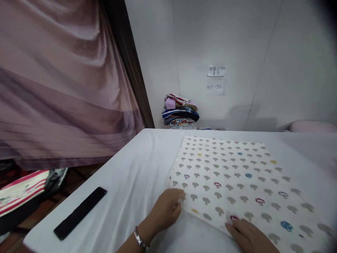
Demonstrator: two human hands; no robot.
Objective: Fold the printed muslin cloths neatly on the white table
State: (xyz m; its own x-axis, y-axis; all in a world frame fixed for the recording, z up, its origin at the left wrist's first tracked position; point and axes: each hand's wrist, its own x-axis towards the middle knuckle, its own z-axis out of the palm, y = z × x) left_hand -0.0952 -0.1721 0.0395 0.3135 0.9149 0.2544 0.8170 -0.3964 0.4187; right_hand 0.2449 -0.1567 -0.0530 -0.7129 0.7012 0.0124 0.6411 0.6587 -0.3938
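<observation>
A white cloth printed with grey and coloured mushrooms lies spread flat over the right part of the table. My left hand, with a bracelet on the wrist, is closed on the cloth's near left corner, fingers curled round the edge. Along the near edge, farther right, my right hand rests on the fabric. Its thumb and fingers lie at the hem, and part of the hand is cut off by the frame; whether it pinches the cloth I cannot make out.
The table has a white cover. A flat black bar lies at its left side. Folded fabrics are stacked beyond the far edge, below paper notes on the wall. A pink curtain hangs at left.
</observation>
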